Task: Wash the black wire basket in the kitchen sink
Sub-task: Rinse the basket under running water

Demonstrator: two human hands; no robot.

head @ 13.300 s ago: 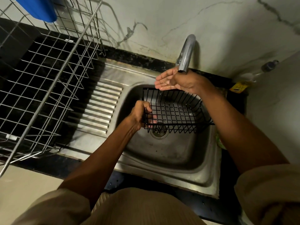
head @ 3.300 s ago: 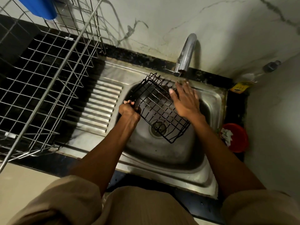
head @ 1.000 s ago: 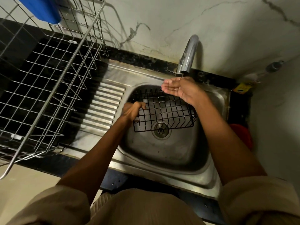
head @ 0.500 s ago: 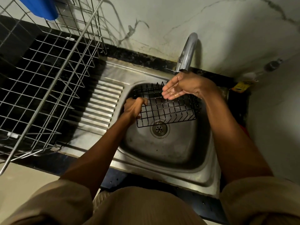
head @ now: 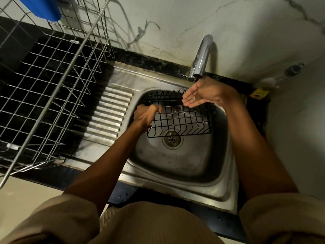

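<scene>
The black wire basket (head: pixel 182 118) sits low in the steel sink (head: pixel 177 161), above the drain (head: pixel 172 139), its open side up. My left hand (head: pixel 145 115) grips the basket's left rim with curled fingers. My right hand (head: pixel 202 93) hovers over the basket's back edge, palm cupped and fingers straight, just under the spout of the chrome tap (head: pixel 201 57). It holds nothing.
A large silver wire dish rack (head: pixel 52 81) stands on the black counter to the left, a blue item (head: pixel 42 7) at its top. The ribbed drainboard (head: pixel 109 113) lies between rack and basin. A yellow-labelled bottle (head: pixel 260 91) is at the back right.
The basket has been lowered and levelled from its tilted pose seconds ago. Over the last second my right hand stayed cupped under the tap; my left kept its grip.
</scene>
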